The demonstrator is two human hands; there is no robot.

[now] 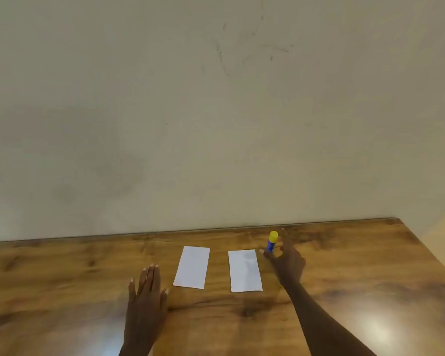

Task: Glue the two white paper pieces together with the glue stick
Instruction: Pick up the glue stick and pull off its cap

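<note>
Nearest the camera, on the wood-grain table (344, 278), the left hand (145, 296) is laid palm down with its fingers (149, 274) held straight and close together and the thumb spread slightly to the side; nothing is held in it. Just beyond and to the right of this hand, the left paper piece (192, 267) is seen lying flat, its near corner close to the thumb but apart from it. Further right, separated by a strip of bare wood, the right paper piece (245, 271) is seen lying flat as well, so that the two sheets are side by side and not touching. Beyond the right sheet, the right hand (287, 262) is extended with its forearm crossing the table; its fingers are spread open, thumb and forefinger parted on either side of the glue stick (271, 242), and whether they touch it cannot be told. The glue stick, blue-bodied with a yellow cap, is shown standing upright near the far edge, just beyond the right sheet's far right corner. Behind the table a plain pale wall (165, 111) is shown
</note>
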